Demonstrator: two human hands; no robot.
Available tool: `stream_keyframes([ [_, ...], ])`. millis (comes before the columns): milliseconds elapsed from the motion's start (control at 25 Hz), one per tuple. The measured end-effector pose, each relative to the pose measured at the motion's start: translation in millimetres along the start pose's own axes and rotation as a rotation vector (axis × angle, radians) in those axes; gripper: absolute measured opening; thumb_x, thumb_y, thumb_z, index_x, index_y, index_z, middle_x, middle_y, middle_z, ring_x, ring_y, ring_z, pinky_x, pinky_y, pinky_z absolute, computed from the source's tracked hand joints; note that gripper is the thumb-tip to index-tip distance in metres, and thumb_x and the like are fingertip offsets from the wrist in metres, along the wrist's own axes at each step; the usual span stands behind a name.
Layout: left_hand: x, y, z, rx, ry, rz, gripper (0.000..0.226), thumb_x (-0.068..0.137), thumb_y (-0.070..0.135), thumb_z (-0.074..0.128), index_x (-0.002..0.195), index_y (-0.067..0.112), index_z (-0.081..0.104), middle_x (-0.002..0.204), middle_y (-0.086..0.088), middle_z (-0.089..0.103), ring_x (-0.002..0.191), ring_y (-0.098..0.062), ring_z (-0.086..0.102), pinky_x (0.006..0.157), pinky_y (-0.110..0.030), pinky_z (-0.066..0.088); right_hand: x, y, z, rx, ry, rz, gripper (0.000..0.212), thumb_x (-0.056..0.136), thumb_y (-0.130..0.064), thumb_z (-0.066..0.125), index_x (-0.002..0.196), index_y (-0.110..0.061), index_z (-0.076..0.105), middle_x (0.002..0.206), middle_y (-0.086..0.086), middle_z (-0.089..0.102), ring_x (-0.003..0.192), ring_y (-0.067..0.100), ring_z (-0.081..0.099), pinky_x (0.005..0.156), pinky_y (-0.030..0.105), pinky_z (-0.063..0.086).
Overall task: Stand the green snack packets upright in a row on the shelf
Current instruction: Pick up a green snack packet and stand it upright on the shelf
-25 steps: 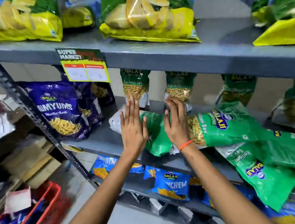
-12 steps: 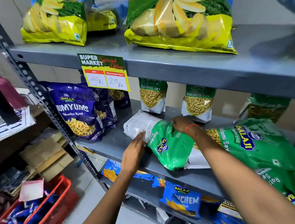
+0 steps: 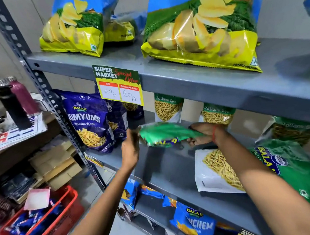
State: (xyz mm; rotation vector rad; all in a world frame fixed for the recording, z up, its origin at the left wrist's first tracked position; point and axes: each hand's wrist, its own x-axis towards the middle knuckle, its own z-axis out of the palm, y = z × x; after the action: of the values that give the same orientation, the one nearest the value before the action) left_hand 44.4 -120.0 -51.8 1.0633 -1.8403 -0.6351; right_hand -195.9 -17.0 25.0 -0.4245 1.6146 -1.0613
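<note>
A green snack packet (image 3: 165, 133), blurred by motion, hangs lifted above the middle grey shelf (image 3: 173, 167). My right hand (image 3: 202, 133) grips its right end. My left hand (image 3: 130, 150) is at its left end, fingers up against it; whether it grips is unclear. Two green packets (image 3: 167, 108) (image 3: 218, 114) stand upright at the back of the shelf, and a third (image 3: 292, 128) stands further right. Another green packet (image 3: 276, 165) lies flat on the shelf under my right forearm, its white end with yellow sev towards the front.
Purple Rumyums packets (image 3: 89, 122) stand at the shelf's left end beside the perforated upright (image 3: 57, 110). A price card (image 3: 118, 85) hangs from the upper shelf, which holds potato wafer bags (image 3: 201, 34). Blue packets (image 3: 194, 223) fill the lower shelf. A red basket (image 3: 42, 224) and two bottles (image 3: 17, 102) are left.
The green packet that lay on the shelf under both hands has been picked up off the shelf. The view has moved closer and to the left.
</note>
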Motion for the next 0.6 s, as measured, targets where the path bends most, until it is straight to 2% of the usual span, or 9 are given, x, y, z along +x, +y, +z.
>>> stream_keyframes([
  [40,13,2,3,-0.043,0.015,-0.051,0.020,0.093,0.015,0.044,0.100,-0.004,0.045,0.083,-0.034,0.063,0.071,-0.044,0.061,0.059,-0.035,0.035,5,-6,3,-0.005,-0.131,0.036,0.034,0.090,-0.010,0.032,0.069,-0.009,0.059,0.055,0.007,0.061,0.045,0.011,0.050,0.047,0.016,0.041],
  [120,36,7,7,-0.103,-0.013,-0.125,0.021,0.094,0.017,0.046,0.097,-0.005,0.045,0.089,-0.030,0.062,0.077,-0.037,0.061,0.065,-0.033,0.036,2,-12,20,-0.058,-0.246,0.029,0.034,0.095,-0.009,0.029,0.073,-0.012,0.055,0.046,-0.001,0.062,0.034,0.005,0.047,0.039,0.011,0.038],
  [240,54,4,17,-0.148,-0.042,-0.163,0.019,0.094,0.016,0.046,0.095,-0.003,0.045,0.089,-0.023,0.060,0.078,-0.032,0.056,0.069,-0.037,0.040,3,-14,29,-0.039,-0.231,0.026,0.034,0.096,-0.019,0.032,0.066,-0.014,0.047,0.048,-0.002,0.055,0.034,0.006,0.040,0.038,0.013,0.034],
  [320,57,-3,20,-0.222,-0.086,-0.183,0.009,0.094,0.013,0.045,0.090,0.005,0.043,0.081,-0.009,0.054,0.077,-0.023,0.050,0.068,-0.035,0.039,4,-9,33,-0.031,-0.225,-0.005,0.035,0.094,-0.023,0.032,0.062,-0.015,0.043,0.056,0.000,0.047,0.038,0.008,0.036,0.038,0.013,0.032],
  [400,62,-11,22,-0.336,-0.133,-0.232,0.009,0.094,0.005,0.042,0.088,0.011,0.042,0.078,-0.001,0.050,0.078,-0.020,0.046,0.070,-0.035,0.039,8,-9,41,-0.031,-0.133,-0.021,0.035,0.093,-0.028,0.036,0.061,-0.015,0.042,0.058,0.002,0.042,0.041,0.010,0.033,0.038,0.015,0.032],
  [440,63,-15,21,-0.383,-0.173,-0.261,0.012,0.093,0.000,0.040,0.090,0.011,0.043,0.081,-0.001,0.051,0.080,-0.021,0.048,0.072,-0.037,0.040,15,-5,43,-0.100,-0.062,-0.063,0.036,0.093,-0.030,0.040,0.061,-0.015,0.043,0.057,0.002,0.042,0.044,0.012,0.033,0.040,0.017,0.032],
  [520,58,-17,19,-0.444,-0.293,-0.319,0.027,0.089,-0.012,0.037,0.108,0.005,0.044,0.099,-0.006,0.057,0.097,-0.024,0.051,0.079,-0.037,0.045,28,8,47,-0.314,0.096,-0.208,0.024,0.088,-0.021,0.050,0.066,-0.012,0.052,0.063,0.005,0.051,0.052,0.014,0.043,0.050,0.022,0.040],
  [560,55,-17,18,-0.464,-0.361,-0.349,0.039,0.086,-0.017,0.038,0.120,0.001,0.039,0.112,-0.009,0.055,0.107,-0.024,0.049,0.086,-0.038,0.047,38,19,49,-0.397,0.110,-0.310,0.007,0.084,-0.013,0.055,0.080,-0.009,0.059,0.077,0.009,0.061,0.064,0.017,0.054,0.059,0.026,0.048],
  [600,52,-19,16,-0.477,-0.430,-0.376,0.052,0.082,-0.021,0.041,0.129,-0.001,0.032,0.123,-0.010,0.050,0.114,-0.024,0.047,0.094,-0.042,0.045,49,30,52,-0.473,0.039,-0.396,0.026,0.078,-0.006,0.062,0.105,-0.007,0.059,0.100,0.011,0.066,0.085,0.019,0.061,0.074,0.031,0.053],
])
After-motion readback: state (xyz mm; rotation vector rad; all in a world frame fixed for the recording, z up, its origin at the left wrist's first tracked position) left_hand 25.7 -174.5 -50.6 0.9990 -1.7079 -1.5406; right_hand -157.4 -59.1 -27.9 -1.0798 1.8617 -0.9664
